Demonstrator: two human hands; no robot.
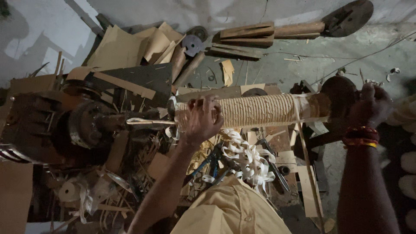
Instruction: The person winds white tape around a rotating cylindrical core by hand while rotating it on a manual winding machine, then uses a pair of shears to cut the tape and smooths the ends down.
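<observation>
A long pale wooden cylinder (pixel 260 110) with many cut rings lies level across a lathe. My left hand (pixel 200 119) is wrapped around its left end, near the dark round chuck (pixel 89 125). My right hand (pixel 373 104), with red and yellow bangles at the wrist, is closed on the dark part of the lathe at the cylinder's right end (pixel 340 97). What it grips is hidden by the fingers. White curled shavings (pixel 245 158) hang under the cylinder.
Blue-handled pliers (pixel 208 161) and other tools lie on the cluttered bench below. Cardboard sheets (pixel 130 45) and wood blocks (pixel 251 34) lie on the floor behind. Pale round pieces (pixel 407 162) sit at the far right.
</observation>
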